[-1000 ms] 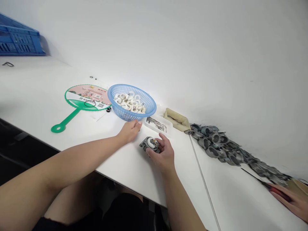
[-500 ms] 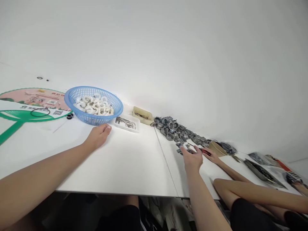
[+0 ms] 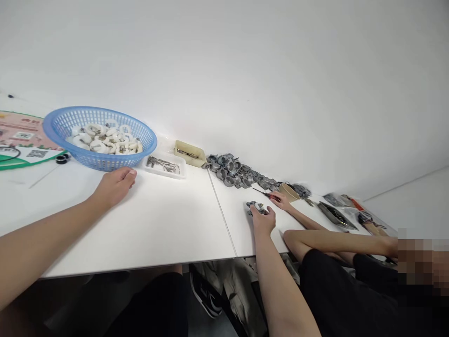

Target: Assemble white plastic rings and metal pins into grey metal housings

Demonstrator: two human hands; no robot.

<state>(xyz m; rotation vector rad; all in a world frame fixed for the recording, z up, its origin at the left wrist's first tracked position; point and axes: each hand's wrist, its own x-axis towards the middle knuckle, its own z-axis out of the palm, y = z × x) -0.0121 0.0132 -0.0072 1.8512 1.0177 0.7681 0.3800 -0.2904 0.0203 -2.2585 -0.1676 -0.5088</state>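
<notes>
My left hand (image 3: 115, 188) rests on the white table just in front of a blue plastic basket (image 3: 100, 161) of white rings. Its fingers are curled together, and whatever they might hold is hidden. Reaching forward on the right, my right hand (image 3: 264, 222) has its thumb and fingers around a white ring (image 3: 259, 206) among small grey metal parts (image 3: 250, 206). Part of the ring is covered by the fingers. Close by, a co-worker's hand (image 3: 280, 200) holds a screwdriver (image 3: 267, 195) with a red and black handle.
Behind my right hand lies a heap of grey metal rings (image 3: 229, 171). A white tray (image 3: 164, 167) of thin metal pins and a cream box (image 3: 190, 153) stand beside the basket. Farther right are a tan container (image 3: 289, 192) and a dark-filled tray (image 3: 336, 216). A table seam runs left of my right hand.
The view has swung, shifting the table things left and up. The co-worker's hand and screwdriver now show apart from my right hand. My left hand stays by the basket.
</notes>
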